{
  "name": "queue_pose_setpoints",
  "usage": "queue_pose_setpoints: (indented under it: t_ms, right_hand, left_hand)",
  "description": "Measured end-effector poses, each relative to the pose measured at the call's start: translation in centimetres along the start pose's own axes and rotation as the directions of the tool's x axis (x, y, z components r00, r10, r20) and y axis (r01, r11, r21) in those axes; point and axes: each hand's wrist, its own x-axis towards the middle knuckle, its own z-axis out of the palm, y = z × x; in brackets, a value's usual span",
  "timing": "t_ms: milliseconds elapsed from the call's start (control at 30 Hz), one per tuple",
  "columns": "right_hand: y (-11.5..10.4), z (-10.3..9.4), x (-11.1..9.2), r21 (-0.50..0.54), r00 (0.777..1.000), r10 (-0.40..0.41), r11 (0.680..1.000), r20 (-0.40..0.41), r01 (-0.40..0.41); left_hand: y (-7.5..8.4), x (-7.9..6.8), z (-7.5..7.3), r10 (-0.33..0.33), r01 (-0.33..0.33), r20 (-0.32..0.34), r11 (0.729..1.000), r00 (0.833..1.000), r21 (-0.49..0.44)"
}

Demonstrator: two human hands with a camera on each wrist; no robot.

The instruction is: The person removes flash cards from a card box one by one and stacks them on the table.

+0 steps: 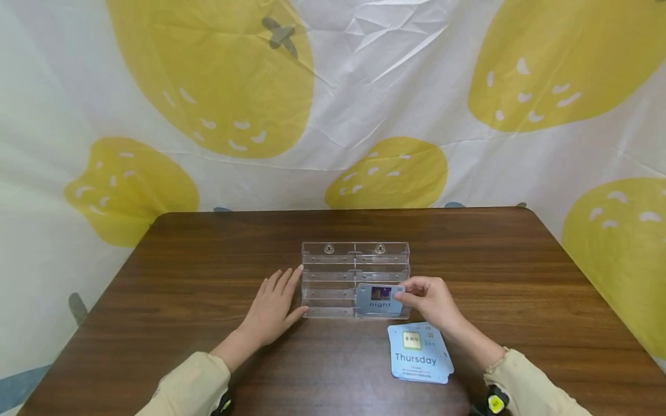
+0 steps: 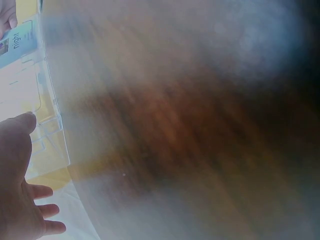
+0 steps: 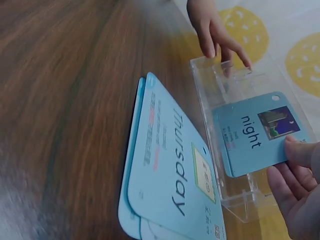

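A clear plastic card rack [image 1: 329,283] with two columns of slots stands on the table. My right hand [image 1: 429,299] pinches the right edge of a blue flashcard [image 1: 382,307] that reads "night", at the rack's lower right slot; in the right wrist view the flashcard [image 3: 250,135] shows a small night picture. My left hand [image 1: 270,309] lies with fingers extended along the rack's left side, thumb and a fingertip touching its edge. In the left wrist view the left thumb [image 2: 25,122] reaches the rack's edge.
A stack of blue flashcards [image 1: 418,355], "Thursday" on top, lies on the brown wooden table [image 1: 208,260] in front of the rack, near the right forearm. Behind the table hangs a white cloth [image 1: 354,104] with yellow fruit prints.
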Motion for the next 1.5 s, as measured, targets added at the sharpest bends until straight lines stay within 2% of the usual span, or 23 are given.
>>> queue_pose_setpoints:
  t_ms: [233, 633, 800, 967, 1067, 1367, 1500]
  right_hand:
    - [0.4, -0.1, 0.4, -0.051, 0.998, -0.051, 0.998, -0.046, 0.048]
    - [0.3, -0.2, 0.3, -0.069, 0.994, -0.09, 0.994, -0.054, 0.086]
    - [0.3, -0.3, 0.3, -0.048, 0.993, -0.096, 0.995, -0.074, 0.092]
    - [0.3, -0.3, 0.4, 0.024, 0.991, -0.091, 0.995, -0.093, 0.094]
    - [0.2, -0.3, 0.4, 0.084, 0.991, -0.084, 0.992, -0.1, 0.092]
    - [-0.2, -0.6, 0.8, 0.157, 0.991, -0.031, 0.986, -0.128, 0.051]
    - [-0.3, -0.8, 1.1, 0.16, 0.992, -0.001, 0.987, -0.129, 0.022]
  left_hand:
    - [0.0, 0.1, 0.0, 0.015, -0.014, -0.014, 1.0, 1.0, 0.009]
    - [0.0, 0.2, 0.0, 0.011, -0.011, -0.008, 1.0, 1.0, 0.02]
    - [-0.1, 0.1, 0.1, 0.019, -0.019, -0.017, 1.0, 1.0, 0.023]
    - [-0.2, 0.0, 0.3, 0.047, -0.047, -0.074, 0.999, 0.996, 0.0]
    - [-0.1, -0.1, 0.3, 0.049, -0.05, -0.086, 0.999, 0.995, -0.011]
    - [0.0, 0.0, 0.1, 0.0, 0.0, -0.001, 1.0, 1.0, 0.011]
    - [0.0, 0.0, -0.1, -0.001, 0.001, 0.005, 1.0, 1.0, 0.009]
